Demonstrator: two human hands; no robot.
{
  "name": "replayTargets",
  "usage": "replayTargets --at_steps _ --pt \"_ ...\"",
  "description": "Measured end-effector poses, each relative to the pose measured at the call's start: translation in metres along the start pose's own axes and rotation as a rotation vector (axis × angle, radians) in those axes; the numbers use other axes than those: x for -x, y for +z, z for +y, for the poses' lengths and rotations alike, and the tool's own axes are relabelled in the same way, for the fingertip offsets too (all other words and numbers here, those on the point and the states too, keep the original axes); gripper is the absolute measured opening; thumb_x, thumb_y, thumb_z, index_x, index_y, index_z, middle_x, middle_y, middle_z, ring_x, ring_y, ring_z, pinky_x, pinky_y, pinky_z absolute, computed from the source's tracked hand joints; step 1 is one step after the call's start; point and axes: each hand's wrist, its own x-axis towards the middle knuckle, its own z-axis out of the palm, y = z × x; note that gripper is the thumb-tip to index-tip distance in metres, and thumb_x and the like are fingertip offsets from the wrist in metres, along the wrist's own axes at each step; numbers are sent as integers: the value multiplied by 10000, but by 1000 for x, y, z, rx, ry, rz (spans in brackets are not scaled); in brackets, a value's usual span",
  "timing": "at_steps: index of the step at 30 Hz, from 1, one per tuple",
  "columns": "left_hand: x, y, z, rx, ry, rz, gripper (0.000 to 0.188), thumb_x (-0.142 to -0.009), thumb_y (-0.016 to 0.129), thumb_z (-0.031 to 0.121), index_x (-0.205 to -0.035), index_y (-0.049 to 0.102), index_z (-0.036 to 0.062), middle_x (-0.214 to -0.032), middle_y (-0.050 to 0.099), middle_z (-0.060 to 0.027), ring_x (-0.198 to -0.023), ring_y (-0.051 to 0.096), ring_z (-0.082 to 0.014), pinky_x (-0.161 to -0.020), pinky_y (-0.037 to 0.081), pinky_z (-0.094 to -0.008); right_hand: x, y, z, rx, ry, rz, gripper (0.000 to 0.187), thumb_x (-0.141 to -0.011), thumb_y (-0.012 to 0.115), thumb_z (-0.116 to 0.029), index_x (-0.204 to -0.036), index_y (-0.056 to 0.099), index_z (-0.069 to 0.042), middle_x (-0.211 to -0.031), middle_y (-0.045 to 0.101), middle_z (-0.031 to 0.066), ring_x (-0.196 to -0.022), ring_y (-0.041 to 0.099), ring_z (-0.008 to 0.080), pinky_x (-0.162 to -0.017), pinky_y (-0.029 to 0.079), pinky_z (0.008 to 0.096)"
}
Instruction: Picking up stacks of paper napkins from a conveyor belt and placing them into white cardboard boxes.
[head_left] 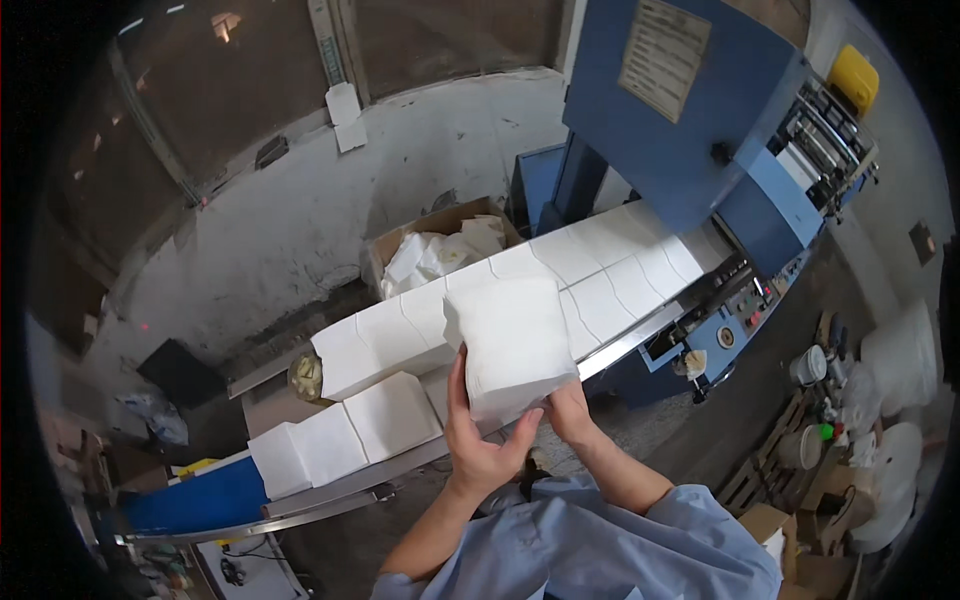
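Between my two hands is a thick stack of white paper napkins, lifted above the conveyor. My left hand grips its left side and lower edge, thumb along the near face. Around the lower right corner wraps my right hand, its fingers partly hidden behind the stack. Two rows of similar white napkin stacks lie on the conveyor beyond. At the near left, more stacks sit in the front row, with a gap between them and the rest of that row.
A blue machine stands over the conveyor's far right end. Its blue belt shows at the left. Behind lies a cardboard box of crumpled white paper. A jar stands beside the back row. Buckets and a wooden pallet are on the right.
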Motion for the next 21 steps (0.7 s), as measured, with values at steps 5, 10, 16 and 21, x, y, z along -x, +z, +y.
replayTargets --at_steps 5,10,16,21 --pt "-2 27 0 220 -107 3 839 -746 769 32 -1418 279 -79 -1405 398 -202 -1244 480 -274 -1011 423 -387 -15 -6 -30 360 -296 77 506 -959 421 -186 -1407 370 44 -1397 443 150 -1287 428 243 -1060 345 352" --pt "5 43 -17 583 -209 131 756 -841 696 224 -1409 298 -78 -1407 398 -175 -1300 408 -272 -1087 319 -395 -22 -26 -66 543 -504 16 536 -947 401 -132 -1446 314 44 -1486 335 217 -1394 307 333 -1135 238 387" --pt "12 52 -25 549 -159 166 785 -894 547 469 -1437 292 -36 -1458 379 -158 -1363 352 -295 -1134 256 -446 -16 -26 -90 629 -517 -62 553 -938 494 -144 -1441 337 23 -1470 337 254 -1374 322 396 -1130 240 461" --pt "17 57 -29 721 -112 325 679 -908 619 318 -1426 321 -5 -1442 394 -129 -1331 381 -264 -1125 255 -417 -16 -13 -114 879 -673 -93 501 -878 626 -172 -1340 502 -25 -1405 403 271 -1334 374 406 -1036 296 608"
